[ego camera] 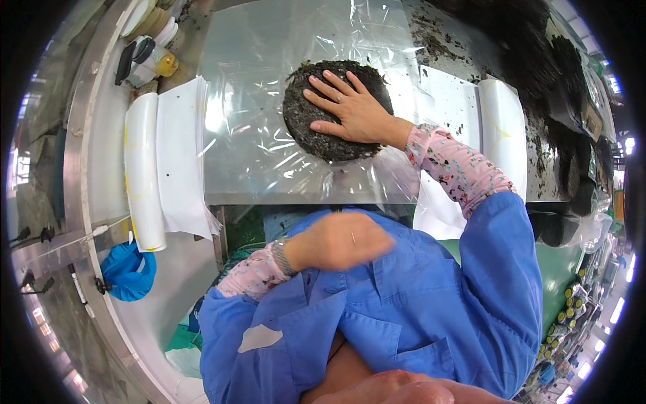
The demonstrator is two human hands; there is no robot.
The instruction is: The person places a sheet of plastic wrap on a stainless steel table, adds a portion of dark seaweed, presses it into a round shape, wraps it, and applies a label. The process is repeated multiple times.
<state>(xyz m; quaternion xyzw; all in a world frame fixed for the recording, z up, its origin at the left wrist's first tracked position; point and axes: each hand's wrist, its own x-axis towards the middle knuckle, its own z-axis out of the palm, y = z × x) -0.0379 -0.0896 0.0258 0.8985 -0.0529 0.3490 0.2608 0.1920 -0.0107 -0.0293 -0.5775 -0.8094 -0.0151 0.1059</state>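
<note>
A round, dark disc of what looks like dried seaweed [308,134] lies on crinkled clear plastic film [247,131] in the middle of the table. My right hand [353,111] rests flat on top of it, fingers spread, with a ring on one finger. Nearer my body, my left hand [340,242] hovers in front of my blue work coat [419,283], below the table's front edge. It is blurred and its fingers look curled. Whether it holds anything cannot be made out.
White paper sheets [179,156] and a rolled sheet [144,177] lie at the left; more sheets [451,108] and another roll [502,126] lie at the right. A clear jar [146,65] stands back left. Dark seaweed piles [525,50] and scattered flakes [439,40] cover the back right.
</note>
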